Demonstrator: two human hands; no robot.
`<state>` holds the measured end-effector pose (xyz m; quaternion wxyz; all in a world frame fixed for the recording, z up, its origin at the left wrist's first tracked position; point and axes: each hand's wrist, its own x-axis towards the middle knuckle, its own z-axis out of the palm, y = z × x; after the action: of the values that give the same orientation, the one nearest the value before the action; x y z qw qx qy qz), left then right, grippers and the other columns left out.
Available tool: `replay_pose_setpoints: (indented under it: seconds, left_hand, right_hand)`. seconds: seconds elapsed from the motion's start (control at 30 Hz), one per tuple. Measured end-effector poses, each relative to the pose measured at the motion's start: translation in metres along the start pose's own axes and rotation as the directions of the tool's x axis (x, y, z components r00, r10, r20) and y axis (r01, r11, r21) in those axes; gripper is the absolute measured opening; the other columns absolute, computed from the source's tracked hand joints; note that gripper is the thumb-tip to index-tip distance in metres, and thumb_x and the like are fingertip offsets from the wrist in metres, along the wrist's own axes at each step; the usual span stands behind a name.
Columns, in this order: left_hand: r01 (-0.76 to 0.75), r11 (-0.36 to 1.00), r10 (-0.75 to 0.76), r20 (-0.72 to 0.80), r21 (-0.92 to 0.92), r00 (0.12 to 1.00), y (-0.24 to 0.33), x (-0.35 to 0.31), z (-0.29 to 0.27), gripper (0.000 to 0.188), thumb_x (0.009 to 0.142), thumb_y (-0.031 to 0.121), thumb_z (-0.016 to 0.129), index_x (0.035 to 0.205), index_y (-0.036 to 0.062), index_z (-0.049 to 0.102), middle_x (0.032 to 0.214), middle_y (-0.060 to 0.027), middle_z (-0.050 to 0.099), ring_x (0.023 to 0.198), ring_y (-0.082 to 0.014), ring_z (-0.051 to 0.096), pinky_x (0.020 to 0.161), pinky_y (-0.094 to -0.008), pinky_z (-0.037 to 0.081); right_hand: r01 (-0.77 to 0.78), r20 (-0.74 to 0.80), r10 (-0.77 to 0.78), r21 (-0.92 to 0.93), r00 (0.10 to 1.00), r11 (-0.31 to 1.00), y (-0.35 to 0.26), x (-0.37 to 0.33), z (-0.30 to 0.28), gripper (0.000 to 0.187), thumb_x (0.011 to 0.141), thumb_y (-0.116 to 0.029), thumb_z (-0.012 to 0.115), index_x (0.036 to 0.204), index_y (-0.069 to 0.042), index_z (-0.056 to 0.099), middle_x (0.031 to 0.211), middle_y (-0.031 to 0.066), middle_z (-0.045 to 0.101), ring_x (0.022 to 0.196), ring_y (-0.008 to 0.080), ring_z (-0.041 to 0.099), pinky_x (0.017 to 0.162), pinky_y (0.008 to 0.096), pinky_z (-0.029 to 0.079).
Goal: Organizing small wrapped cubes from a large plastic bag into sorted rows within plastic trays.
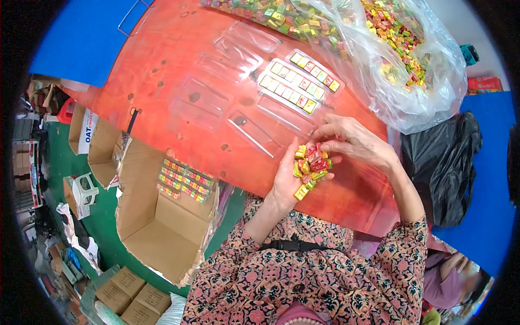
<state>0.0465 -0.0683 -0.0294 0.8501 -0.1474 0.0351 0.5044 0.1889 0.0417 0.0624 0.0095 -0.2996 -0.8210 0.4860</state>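
Note:
Palm up over the near edge of the table, my left hand (283,181) cups a heap of small wrapped candies (310,165) in yellow, red and green. My right hand (360,142) reaches over the heap from the right, its fingers drawn together at the upper candies; what lies between the fingertips is hidden. Just beyond my hands is a clear plastic tray (263,103) with candies laid in neat rows (292,84). Another narrow row of candies (315,70) lies along its far side. Clear trays without candies (238,57) lie to the left.
A big clear plastic bag (433,111) of loose candies lies at the far right of the red table (162,103). Below left, an open cardboard box (157,238) has rows of packed candies (184,181) inside. A black plastic bag (444,168) hangs at the right.

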Motion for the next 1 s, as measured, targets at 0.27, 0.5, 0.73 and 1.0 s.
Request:
replay_pose_setpoints:
  seconds: [0.27,0.5,0.73,1.0]
  left_hand:
    - [0.013,1.000,-0.013,0.006,0.012,1.000,0.000,0.001,0.001,0.059,0.095,0.049,0.032,0.132,0.0040,0.039,0.119,-0.0191,0.054,0.108,-0.0393,0.055,0.075,-0.0508,0.054]
    - [0.009,0.997,-0.011,0.030,0.072,0.999,0.000,0.002,-0.002,0.060,0.095,0.049,0.031,0.134,0.0047,0.035,0.120,-0.0192,0.054,0.108,-0.0396,0.055,0.075,-0.0516,0.054]
    - [0.007,0.997,-0.009,0.023,0.074,1.000,-0.002,0.005,0.001,0.060,0.095,0.048,0.029,0.136,0.0046,0.032,0.124,-0.0210,0.050,0.108,-0.0399,0.054,0.075,-0.0517,0.054]
    - [-0.026,0.998,0.022,0.076,0.052,0.997,0.003,0.005,0.000,0.059,0.095,0.048,0.028,0.137,0.0061,0.031,0.128,-0.0217,0.047,0.112,-0.0377,0.052,0.076,-0.0496,0.055]
  right_hand:
    - [0.002,-0.039,0.004,0.154,0.999,0.988,0.004,-0.007,0.002,0.021,0.082,-0.016,0.059,0.094,0.001,0.063,0.084,0.0109,0.058,0.077,0.0239,0.060,0.071,0.0349,0.046]
    - [0.073,-0.040,-0.070,0.071,0.997,0.995,0.004,-0.009,0.001,0.021,0.079,-0.010,0.061,0.097,0.000,0.061,0.083,0.0090,0.057,0.072,0.0205,0.060,0.068,0.0333,0.047]
    - [-0.091,-0.041,0.109,0.302,0.993,0.949,0.007,-0.012,0.005,0.026,0.071,-0.001,0.063,0.097,0.000,0.061,0.080,0.0087,0.058,0.072,0.0171,0.060,0.066,0.0321,0.048]
    - [0.011,-0.211,0.050,0.276,0.976,0.961,0.004,0.003,-0.008,0.013,0.077,0.002,0.061,0.090,0.002,0.061,0.087,0.0027,0.061,0.075,0.0069,0.057,0.067,0.0221,0.047]
